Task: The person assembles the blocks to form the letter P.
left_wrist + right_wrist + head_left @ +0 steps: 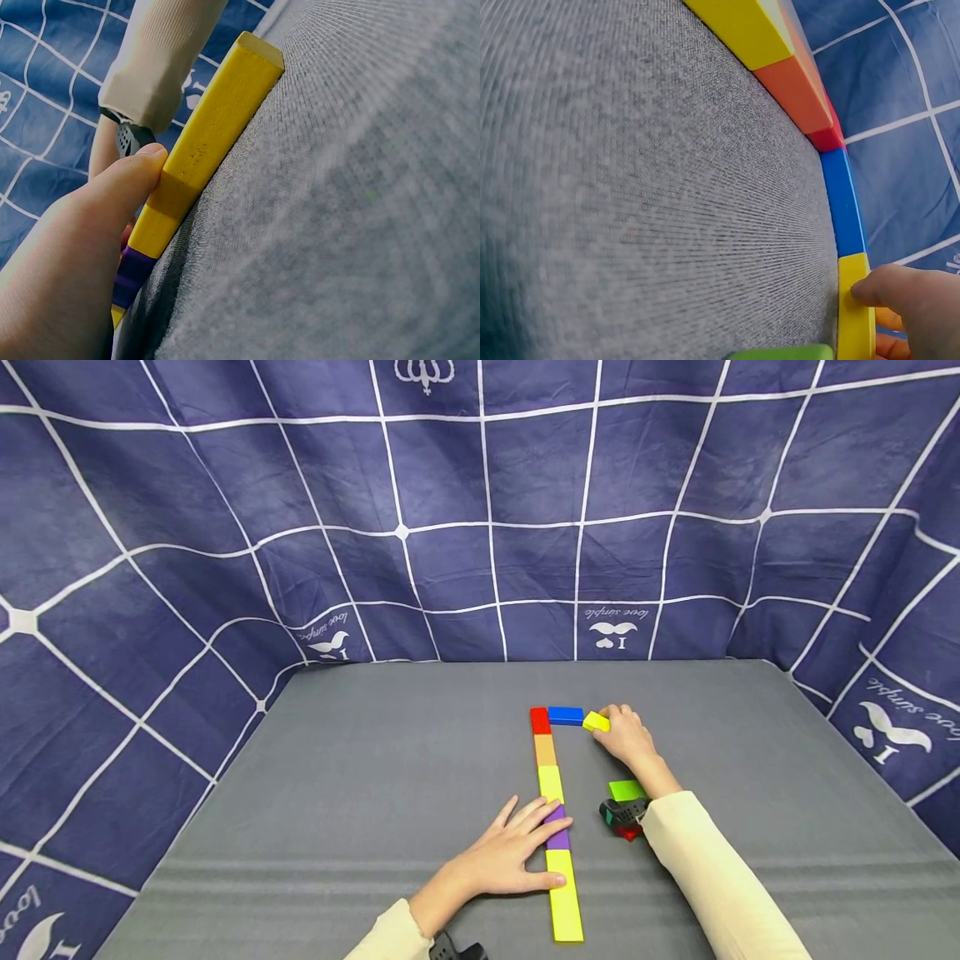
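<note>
A straight row of blocks runs up the table: a long yellow block [566, 910] nearest, then a purple block [558, 841], a yellow one [550, 781], an orange one [546, 749] and a red one [541, 721]. My left hand [504, 857] rests on the near part, fingers spread, its thumb on the long yellow block. From the red end a blue block [566, 716] extends rightward. My right hand [628, 739] pinches a yellow block [855, 307] at the blue block's right end. That block sits slightly askew in the head view; the right wrist view shows the ends meeting.
Beneath my right forearm lie a green block [625, 790] and a red piece [628, 833], partly hidden by the wrist camera [622, 812]. The grey table [360, 760] ends at a blue curtain [450, 568] with white lines.
</note>
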The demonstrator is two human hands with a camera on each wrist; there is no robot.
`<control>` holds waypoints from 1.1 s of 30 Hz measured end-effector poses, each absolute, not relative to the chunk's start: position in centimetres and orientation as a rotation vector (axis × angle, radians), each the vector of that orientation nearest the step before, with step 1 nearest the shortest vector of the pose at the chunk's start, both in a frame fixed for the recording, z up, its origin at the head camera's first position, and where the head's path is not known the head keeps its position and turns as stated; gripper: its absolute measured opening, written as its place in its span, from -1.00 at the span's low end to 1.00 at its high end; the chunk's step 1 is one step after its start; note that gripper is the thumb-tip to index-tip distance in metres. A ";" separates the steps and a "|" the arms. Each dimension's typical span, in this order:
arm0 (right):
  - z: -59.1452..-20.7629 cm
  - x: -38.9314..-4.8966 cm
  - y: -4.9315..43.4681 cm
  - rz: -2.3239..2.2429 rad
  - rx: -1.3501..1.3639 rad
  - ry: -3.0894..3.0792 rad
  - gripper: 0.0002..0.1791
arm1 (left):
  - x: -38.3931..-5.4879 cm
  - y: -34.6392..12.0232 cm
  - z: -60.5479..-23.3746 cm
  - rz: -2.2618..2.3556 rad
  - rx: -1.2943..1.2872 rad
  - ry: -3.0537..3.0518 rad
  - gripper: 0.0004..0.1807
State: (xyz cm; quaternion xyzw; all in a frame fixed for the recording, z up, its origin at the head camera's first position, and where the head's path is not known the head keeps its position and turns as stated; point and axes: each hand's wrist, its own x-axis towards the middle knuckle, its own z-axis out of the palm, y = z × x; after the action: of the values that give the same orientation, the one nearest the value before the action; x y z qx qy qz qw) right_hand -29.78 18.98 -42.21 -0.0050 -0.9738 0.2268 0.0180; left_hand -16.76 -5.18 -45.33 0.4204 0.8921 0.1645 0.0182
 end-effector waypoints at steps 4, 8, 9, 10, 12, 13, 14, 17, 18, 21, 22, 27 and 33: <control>-42.0 -29.7 19.0 0.720 -0.021 -3.028 -0.51 | -16.7 -5.2 -45.3 0.492 1.316 2.779 -0.27; -41.6 -29.3 19.3 0.733 -0.021 -3.039 -0.48 | -16.7 -5.1 -45.4 0.493 1.317 2.780 -0.27; -41.5 -29.2 19.5 0.734 -0.019 -3.042 -0.47 | -16.7 -5.1 -45.4 0.496 1.315 2.778 -0.28; -41.3 -29.1 19.6 0.736 -0.015 -3.044 -0.47 | -16.7 -5.1 -45.4 0.498 1.312 2.778 -0.28; -40.9 -28.8 19.9 0.740 0.002 -3.045 -0.48 | -16.7 -5.1 -45.4 0.499 1.310 2.782 -0.28; -40.7 -28.6 20.1 0.741 0.013 -3.043 -0.49 | -16.7 -5.1 -45.4 0.498 1.309 2.784 -0.28; -40.5 -28.4 20.2 0.740 0.024 -3.041 -0.50 | -16.7 -5.1 -45.3 0.498 1.310 2.785 -0.28; -40.0 -27.6 20.7 0.742 0.069 -3.025 -0.53 | -16.7 -5.2 -45.3 0.497 1.313 2.791 -0.28; -39.9 -27.3 20.8 0.742 0.088 -3.019 -0.54 | -16.7 -5.2 -45.3 0.499 1.312 2.791 -0.28; -39.7 -26.4 21.2 0.738 0.150 -3.007 -0.57 | -16.7 -5.2 -45.3 0.502 1.310 2.785 -0.27; -39.6 -26.0 21.3 0.736 0.171 -3.005 -0.57 | -16.7 -5.2 -45.3 0.506 1.307 2.779 -0.27; -39.3 -24.2 21.7 0.710 0.244 -3.009 -0.61 | -16.7 -5.2 -45.3 0.514 1.292 2.761 -0.28; -39.7 -21.7 22.1 0.681 0.377 -3.018 -0.68 | -16.7 -5.1 -45.3 0.507 1.290 2.767 -0.27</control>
State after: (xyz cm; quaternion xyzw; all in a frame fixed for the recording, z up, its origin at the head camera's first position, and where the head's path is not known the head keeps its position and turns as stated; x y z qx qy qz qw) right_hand -21.75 22.14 -39.73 0.1211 -0.9683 0.2183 0.0124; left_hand -16.71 -5.14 -45.30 0.4168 0.8938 0.1637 0.0236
